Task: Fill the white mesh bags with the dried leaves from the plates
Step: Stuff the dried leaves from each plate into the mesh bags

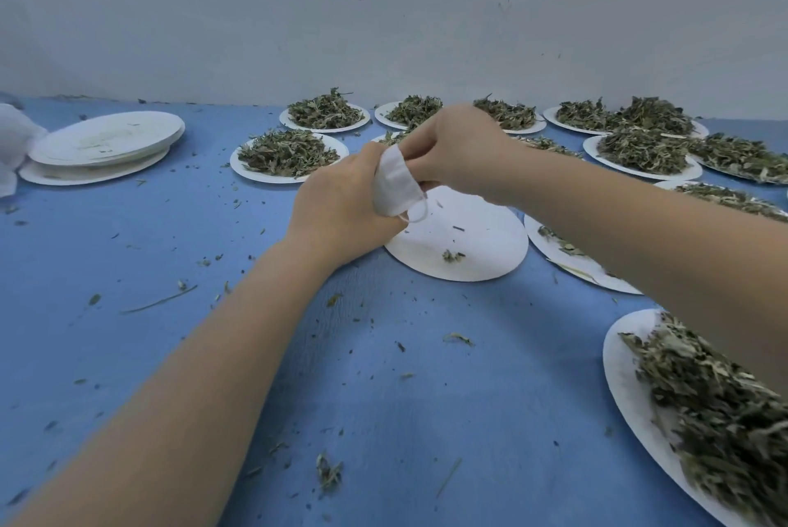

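Right now both hands work one white mesh bag (396, 185) just above a nearly bare plate (464, 245) in the middle of the blue bench (170, 253): the left hand (341, 206) curls round the bag's body, and the right hand (456, 147) pinches its top edge. Judging by the few scraps left on that plate, the bag is probably being closed or its mouth opened; I cannot tell which, since the fingers cover the opening and the contents. Next likely comes a heaped plate (290, 155) of dried leaves (644, 147), needing a wide mouth. A plate (631, 390) at the lower right is cut off and blurred.
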The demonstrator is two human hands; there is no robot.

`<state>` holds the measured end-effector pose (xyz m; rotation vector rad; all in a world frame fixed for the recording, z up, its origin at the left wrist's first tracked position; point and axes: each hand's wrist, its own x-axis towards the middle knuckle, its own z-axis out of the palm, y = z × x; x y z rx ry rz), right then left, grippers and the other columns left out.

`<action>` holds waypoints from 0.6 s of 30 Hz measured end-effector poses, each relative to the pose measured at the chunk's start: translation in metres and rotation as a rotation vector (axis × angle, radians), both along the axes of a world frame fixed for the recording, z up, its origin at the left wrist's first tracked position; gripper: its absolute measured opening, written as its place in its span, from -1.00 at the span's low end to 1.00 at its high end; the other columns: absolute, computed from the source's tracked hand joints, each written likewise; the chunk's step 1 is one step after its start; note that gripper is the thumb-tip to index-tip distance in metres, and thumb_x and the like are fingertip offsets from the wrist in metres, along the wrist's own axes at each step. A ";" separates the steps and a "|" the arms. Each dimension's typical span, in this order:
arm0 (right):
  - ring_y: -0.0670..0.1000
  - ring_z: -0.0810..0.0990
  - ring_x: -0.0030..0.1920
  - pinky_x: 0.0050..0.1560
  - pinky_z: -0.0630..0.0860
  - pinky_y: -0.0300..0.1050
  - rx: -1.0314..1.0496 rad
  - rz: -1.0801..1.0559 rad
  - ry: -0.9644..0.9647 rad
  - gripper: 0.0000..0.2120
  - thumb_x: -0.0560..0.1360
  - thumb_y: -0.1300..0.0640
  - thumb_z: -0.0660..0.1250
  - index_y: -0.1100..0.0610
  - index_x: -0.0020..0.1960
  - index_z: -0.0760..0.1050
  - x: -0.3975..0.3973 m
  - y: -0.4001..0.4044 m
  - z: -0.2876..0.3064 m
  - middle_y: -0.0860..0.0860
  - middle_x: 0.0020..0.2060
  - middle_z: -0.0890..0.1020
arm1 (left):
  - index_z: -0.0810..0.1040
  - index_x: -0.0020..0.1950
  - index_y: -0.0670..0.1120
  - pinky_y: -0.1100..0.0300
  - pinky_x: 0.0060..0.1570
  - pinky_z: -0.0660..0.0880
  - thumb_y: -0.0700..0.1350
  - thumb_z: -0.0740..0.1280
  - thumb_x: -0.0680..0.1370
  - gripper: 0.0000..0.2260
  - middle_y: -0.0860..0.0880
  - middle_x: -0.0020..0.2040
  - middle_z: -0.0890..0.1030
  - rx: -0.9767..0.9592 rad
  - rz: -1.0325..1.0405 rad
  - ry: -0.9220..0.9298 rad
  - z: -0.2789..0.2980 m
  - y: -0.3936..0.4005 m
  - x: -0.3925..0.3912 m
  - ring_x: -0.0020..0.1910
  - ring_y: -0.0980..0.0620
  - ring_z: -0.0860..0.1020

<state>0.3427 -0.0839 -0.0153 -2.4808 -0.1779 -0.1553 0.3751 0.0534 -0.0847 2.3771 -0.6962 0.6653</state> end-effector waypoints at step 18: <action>-0.16 0.27 -0.61 -0.59 0.20 -0.35 -0.111 0.085 0.027 -0.76 0.47 0.28 0.18 0.30 -0.30 0.54 0.002 0.016 0.000 0.02 -0.54 0.46 | 0.34 -0.09 0.10 0.30 -0.35 0.33 0.19 0.33 0.25 -0.66 0.17 -0.29 0.48 -0.146 -0.048 0.166 0.007 0.003 -0.001 -0.29 0.23 0.45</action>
